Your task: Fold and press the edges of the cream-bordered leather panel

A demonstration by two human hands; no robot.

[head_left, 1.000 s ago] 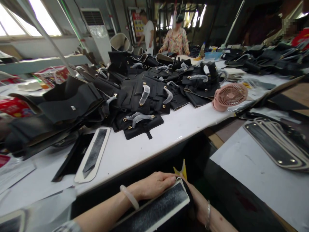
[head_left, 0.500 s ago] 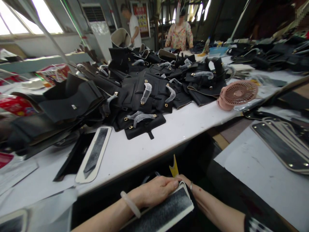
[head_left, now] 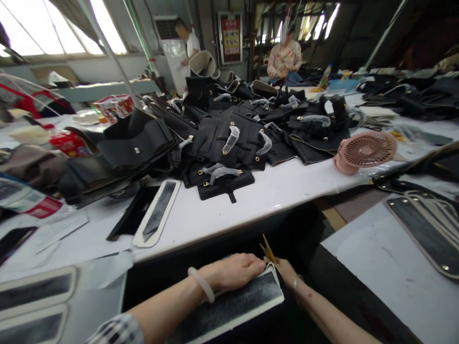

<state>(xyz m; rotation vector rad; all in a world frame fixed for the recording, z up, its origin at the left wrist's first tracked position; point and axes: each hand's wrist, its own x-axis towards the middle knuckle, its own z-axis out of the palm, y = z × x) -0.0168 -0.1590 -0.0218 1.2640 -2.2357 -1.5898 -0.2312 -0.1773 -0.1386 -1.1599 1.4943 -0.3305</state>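
Hands at bottom centre: left hand (head_left: 233,272) stays flat on the panel (head_left: 229,306); right hand (head_left: 285,270) (half hidden) has shifted, seemingly pinching a yellow tool (head_left: 267,248).

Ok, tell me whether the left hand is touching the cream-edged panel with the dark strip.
Touching. The head view shows the left hand lying flat on the far end of the panel, its fingers pressed over the panel's top edge with no gap.

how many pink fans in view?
1. The pink fan lies tilted on the white table, at its right end, beside the pile of black bag parts. Others could be hidden behind the piles.
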